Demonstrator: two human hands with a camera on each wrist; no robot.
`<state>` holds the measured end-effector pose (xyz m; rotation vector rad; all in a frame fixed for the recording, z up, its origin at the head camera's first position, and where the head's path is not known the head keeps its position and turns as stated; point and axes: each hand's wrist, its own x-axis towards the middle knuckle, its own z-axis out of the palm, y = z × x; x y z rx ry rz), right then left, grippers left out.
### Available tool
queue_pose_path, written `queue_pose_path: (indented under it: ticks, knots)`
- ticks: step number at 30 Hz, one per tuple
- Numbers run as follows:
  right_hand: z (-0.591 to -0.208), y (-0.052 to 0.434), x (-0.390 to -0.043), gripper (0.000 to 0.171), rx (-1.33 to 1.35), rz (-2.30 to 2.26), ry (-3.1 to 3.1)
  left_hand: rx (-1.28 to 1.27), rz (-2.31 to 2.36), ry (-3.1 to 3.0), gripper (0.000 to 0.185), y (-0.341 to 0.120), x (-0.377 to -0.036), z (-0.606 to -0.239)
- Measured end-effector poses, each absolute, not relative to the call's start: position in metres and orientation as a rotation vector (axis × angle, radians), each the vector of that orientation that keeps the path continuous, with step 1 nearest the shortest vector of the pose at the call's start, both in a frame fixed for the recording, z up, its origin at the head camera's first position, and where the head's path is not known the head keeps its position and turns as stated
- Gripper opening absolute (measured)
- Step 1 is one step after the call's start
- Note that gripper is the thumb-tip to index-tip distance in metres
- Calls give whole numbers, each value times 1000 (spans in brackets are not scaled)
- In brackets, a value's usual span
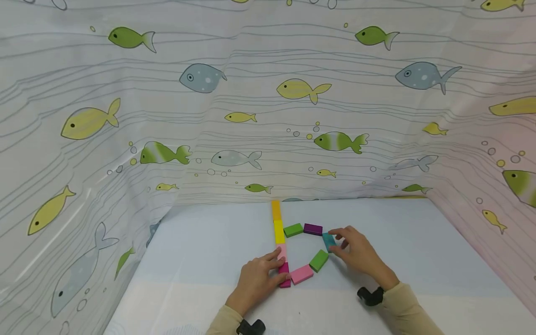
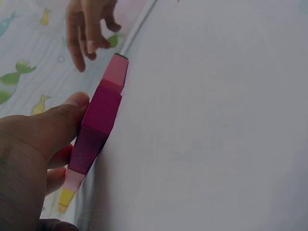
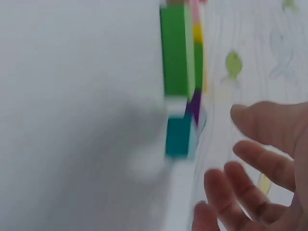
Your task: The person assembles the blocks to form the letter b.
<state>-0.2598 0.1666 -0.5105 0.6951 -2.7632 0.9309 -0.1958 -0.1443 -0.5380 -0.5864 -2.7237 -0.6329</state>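
The right hand (image 1: 360, 253) touches a small teal rectangular block (image 1: 328, 241), which looks like painted wood or hard plastic; the thumb and fingertips lie at its edge, but in the right wrist view the fingers (image 3: 250, 192) are spread and the block (image 3: 179, 136) stands free beside them, so I judge this grip as open, only touching. The left hand (image 1: 255, 279) lies flat with its fingers straight, pressing on a dark magenta rectangular block (image 1: 284, 274), so its grip is open too. The teal block lies on the pale blue table (image 1: 209, 242), to the right of a yellow rectangular block (image 1: 278, 231), at the right corner of a ring of blocks. This ring holds also a green block (image 1: 293, 230), a purple block (image 1: 312, 229), a second green block (image 1: 318, 260) and a pink block (image 1: 301, 274). An orange block (image 1: 275, 210) lies just behind the yellow one, and a pale pink block (image 1: 282, 251) just in front of it. All pieces have flat faces and sharp edges with a smooth matte surface. I think the teal block is light, stiff and not fragile, perhaps a little slippery on the smooth table. The best hold seems to be a pinch across its two long sides. A fish-patterned curtain (image 1: 268, 116) surrounds the table.
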Motion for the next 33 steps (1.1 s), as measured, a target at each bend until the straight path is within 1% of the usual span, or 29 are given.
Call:
queue_pose_path:
  ticks: [3, 10, 18, 25, 33]
  knots:
    - [-516, 177, -270, 48, 643, 957, -2772, -576, -641, -2739, 54, -145, -196, -538]
    - [-529, 186, -284, 58, 767, 1038, -2826, -587, -646, -2721, 53, -145, -197, -539]
    - [-531, 186, -285, 51, 741, 1043, -2863, -583, -646, -2740, 52, -140, -196, -538]
    - [-533, 182, -286, 54, 721, 1059, -2850, -585, -627, -2736, 52, -141, -197, -538]
    - [-532, 178, -286, 54, 730, 1055, -2857, -577, -621, -2725, 54, -143, -196, -538]
